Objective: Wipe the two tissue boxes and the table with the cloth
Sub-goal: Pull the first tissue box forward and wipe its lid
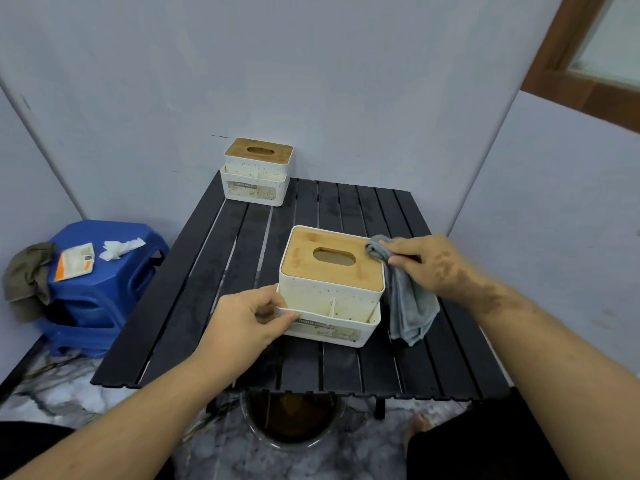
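Note:
A white tissue box with a wooden lid [330, 268] stands in the middle of the black slatted table [214, 271]; its front compartments look stained. My left hand [246, 320] pinches the box's front left rim. My right hand [426, 263] grips a grey cloth [408, 306] and holds it against the lid's right edge, the rest hanging down beside the box. A second white tissue box with a wooden lid [258, 173] stands at the table's far left corner, away from both hands.
A blue plastic stool [104, 285] left of the table carries a packet [74, 261], a crumpled tissue [121, 249] and an olive cap [26, 282]. A basin of brown water [291, 422] sits on the floor under the table's near edge. Walls close in behind.

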